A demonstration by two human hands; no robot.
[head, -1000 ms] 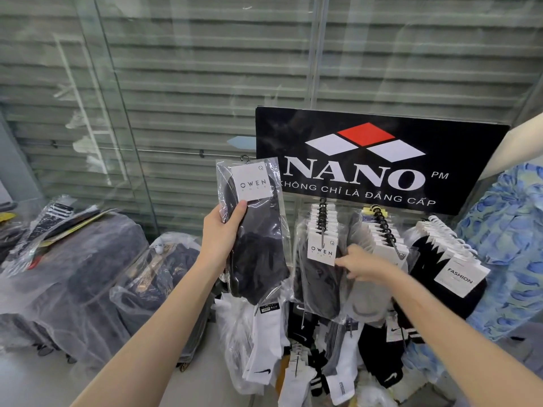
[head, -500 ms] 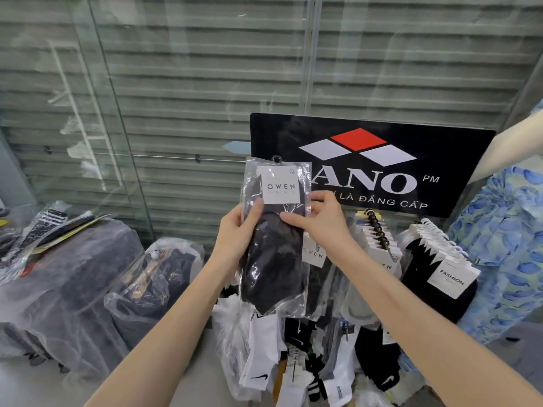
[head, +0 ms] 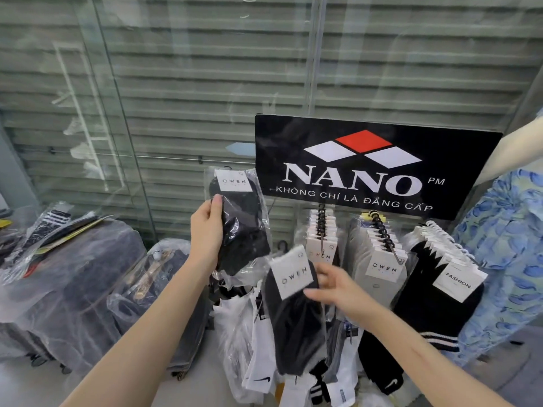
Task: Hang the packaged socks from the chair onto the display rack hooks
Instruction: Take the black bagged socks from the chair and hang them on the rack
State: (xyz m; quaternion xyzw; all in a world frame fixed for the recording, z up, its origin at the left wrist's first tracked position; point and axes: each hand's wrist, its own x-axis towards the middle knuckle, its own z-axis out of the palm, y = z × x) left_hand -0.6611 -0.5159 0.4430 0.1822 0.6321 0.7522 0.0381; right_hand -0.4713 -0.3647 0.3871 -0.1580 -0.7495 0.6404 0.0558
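Two hands handle packed black socks at a display rack (head: 321, 227).
The left hand (head: 205, 230) grips one sock pack (head: 244, 227) left of centre; the right hand (head: 335, 286) touches a second pack (head: 293, 318) at centre, fingers blurred, grip unclear.

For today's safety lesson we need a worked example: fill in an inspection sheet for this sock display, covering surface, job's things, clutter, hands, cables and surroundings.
Surface: pale floor, lower left.
Job's things: sock pack held up; second pack lower, tilted; rack hooks loaded with packs.
Clutter: plastic-wrapped bundles at left; white socks below.
Hands: left hand grips the raised pack; right hand at the second pack, hold unclear.
Cables: nothing seen.
Surroundings: glass wall, black sign, blue flowered cloth.
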